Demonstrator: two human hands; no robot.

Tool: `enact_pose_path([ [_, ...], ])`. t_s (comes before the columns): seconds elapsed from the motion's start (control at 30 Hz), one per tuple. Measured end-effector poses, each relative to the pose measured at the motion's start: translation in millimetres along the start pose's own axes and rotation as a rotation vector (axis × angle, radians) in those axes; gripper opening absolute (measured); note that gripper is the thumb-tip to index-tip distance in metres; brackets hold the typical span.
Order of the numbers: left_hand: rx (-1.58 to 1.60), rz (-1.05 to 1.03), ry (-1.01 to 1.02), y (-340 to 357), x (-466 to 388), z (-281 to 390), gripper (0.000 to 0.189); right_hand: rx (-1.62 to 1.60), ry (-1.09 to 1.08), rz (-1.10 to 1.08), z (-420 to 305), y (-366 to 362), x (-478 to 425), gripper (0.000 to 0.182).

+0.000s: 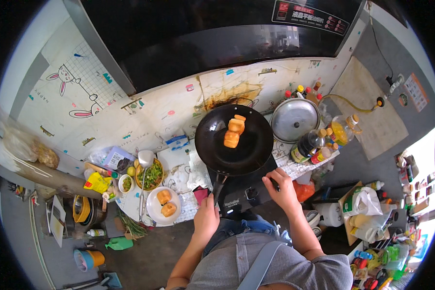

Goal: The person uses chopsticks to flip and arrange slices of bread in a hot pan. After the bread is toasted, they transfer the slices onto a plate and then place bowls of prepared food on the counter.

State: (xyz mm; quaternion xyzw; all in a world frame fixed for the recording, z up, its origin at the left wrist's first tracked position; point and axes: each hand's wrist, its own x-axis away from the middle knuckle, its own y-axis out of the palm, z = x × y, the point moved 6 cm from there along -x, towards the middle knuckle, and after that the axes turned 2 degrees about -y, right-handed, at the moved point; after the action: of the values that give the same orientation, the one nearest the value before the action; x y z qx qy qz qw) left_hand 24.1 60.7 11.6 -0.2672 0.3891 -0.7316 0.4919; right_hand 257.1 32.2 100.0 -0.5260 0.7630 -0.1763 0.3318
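Observation:
My left hand [206, 217] grips the handle of a black wok [253, 152]. Three browned, block-shaped food pieces [236, 125] sit in a line inside the wok. Behind my hands is a black gas stove [239, 197]; whether the wok rests on its burner is hidden. My right hand [283, 188] is closed around a small dark object [275, 185], mostly covered by the fingers, right of the stove's knob. Left of my left hand, a white plate [153, 214] carries two similar browned pieces [168, 209]. A dark red cloth or packet [201, 194] lies beside the left hand.
A bowl of chopped greens [153, 175], a long-handled metal spatula [145, 158] and a small white bowl [123, 184] are on the left. A metal lid [295, 119] and several sauce bottles [309, 142] crowd the right. A range hood [210, 40] hangs above.

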Motion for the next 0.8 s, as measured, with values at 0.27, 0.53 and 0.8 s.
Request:
enact_pose_path([
  [0.27,-0.133,0.035,-0.085,5.0,1.8,8.3,0.045,-0.073,-0.014,-0.011,33.1,-16.3,2.0,0.009],
  [0.53,-0.275,0.018,-0.224,7.8,1.8,19.6,0.049,-0.102,-0.081,-0.093,47.7,-17.9,-2.6,0.012],
  [0.8,-0.305,0.116,-0.228,16.2,0.5,11.4,0.042,-0.104,-0.12,-0.121,60.7,-26.8,-7.4,0.013],
])
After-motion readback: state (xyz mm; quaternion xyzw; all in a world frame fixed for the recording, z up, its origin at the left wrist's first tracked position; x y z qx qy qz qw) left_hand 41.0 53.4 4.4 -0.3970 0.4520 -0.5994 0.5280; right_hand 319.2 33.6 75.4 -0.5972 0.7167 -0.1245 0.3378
